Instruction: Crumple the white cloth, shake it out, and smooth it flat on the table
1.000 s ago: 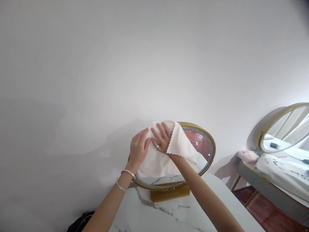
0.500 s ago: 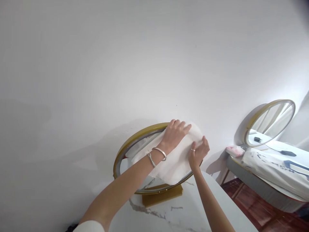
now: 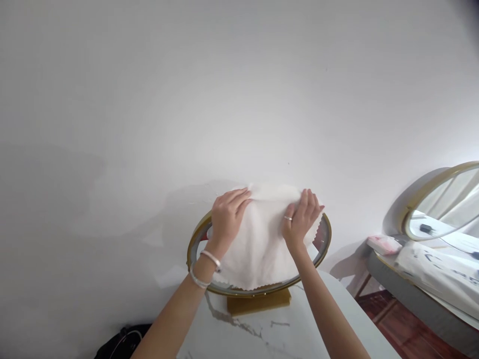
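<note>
A thin white cloth [image 3: 262,249] with a zigzag edge hangs over the face of a round mirror [image 3: 327,239] in a gold frame. My left hand [image 3: 229,214], with bracelets at the wrist, grips the cloth's upper left part. At the upper right, my right hand [image 3: 300,217], wearing a ring, holds the cloth with its fingertips at the top edge and its thumb on the front. Most of the glass is hidden behind the cloth and hands. Below, a gold base [image 3: 258,303] supports the mirror on a white marbled tabletop [image 3: 239,336].
A white wall [image 3: 239,99] rises right behind the mirror. To the right, a second table [image 3: 422,294] carries another gold-framed mirror [image 3: 445,214], a pink and white packet [image 3: 384,244] and a white printed bag [image 3: 437,271]. A black item [image 3: 119,344] lies at lower left.
My left hand has moved left from the cloth's upper middle to its upper left. The cloth is now spread wider and more centrally over the mirror. The view has turned slightly left.
</note>
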`<act>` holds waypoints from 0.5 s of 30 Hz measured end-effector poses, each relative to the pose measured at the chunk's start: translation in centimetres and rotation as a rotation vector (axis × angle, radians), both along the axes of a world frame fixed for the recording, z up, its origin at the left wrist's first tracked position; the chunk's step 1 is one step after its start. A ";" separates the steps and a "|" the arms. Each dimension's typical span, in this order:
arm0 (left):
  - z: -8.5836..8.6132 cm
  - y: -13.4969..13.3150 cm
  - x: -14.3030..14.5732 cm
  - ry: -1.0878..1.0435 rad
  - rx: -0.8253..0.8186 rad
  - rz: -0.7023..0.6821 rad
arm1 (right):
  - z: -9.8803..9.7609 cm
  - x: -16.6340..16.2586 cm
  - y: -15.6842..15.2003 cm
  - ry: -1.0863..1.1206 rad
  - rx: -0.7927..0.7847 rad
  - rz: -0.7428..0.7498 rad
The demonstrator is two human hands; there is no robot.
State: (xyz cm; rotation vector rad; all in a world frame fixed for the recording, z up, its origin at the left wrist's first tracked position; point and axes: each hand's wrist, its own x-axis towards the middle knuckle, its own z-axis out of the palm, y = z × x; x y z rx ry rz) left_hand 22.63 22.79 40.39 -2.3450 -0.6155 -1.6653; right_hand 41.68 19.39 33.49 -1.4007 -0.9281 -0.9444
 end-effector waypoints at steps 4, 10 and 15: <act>-4.4 1.2 -6.4 -0.105 -0.017 0.077 | 2.0 -4.5 1.3 -0.259 -0.069 0.087; -13.4 1.4 -12.3 -0.264 -0.266 0.241 | 1.2 -10.3 2.9 -0.658 -0.233 0.248; -20.0 0.3 -13.4 -0.379 -0.473 0.385 | -5.5 -11.2 2.7 -1.082 -0.403 0.498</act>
